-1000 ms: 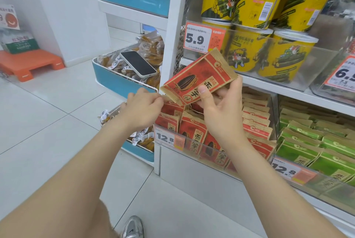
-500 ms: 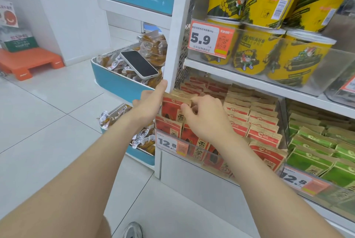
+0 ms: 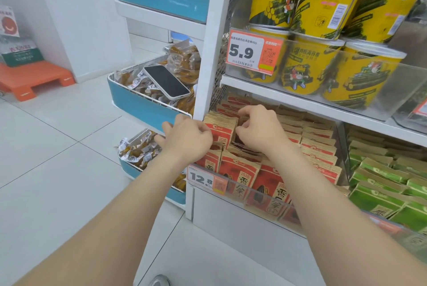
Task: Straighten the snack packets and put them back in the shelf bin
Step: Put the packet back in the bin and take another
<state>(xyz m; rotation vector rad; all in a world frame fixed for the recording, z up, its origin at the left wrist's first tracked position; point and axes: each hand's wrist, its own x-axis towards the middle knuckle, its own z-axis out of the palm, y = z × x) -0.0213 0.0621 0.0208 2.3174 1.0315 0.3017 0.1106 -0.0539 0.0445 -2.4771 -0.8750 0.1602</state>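
Left hand point(image 3: 187, 139): fingers curled, pinching left edge of upright red packet point(image 3: 220, 132). Right hand point(image 3: 260, 129): fingers curled on the packet's right edge. Packet stands inside bin point(image 3: 261, 196), left side, behind front row.

Two hands point(image 3: 187, 140), one phone point(image 3: 166, 81), six yellow tubs point(image 3: 308, 66), one orange stool point(image 3: 34, 77), and red packets point(image 3: 238, 174) too many to count.

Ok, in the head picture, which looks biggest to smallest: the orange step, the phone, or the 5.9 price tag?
Largest, about alike: orange plastic step, farther and cut by the frame edge, and orange-and-white 5.9 price tag.
Smallest: white-cased phone with dark screen.
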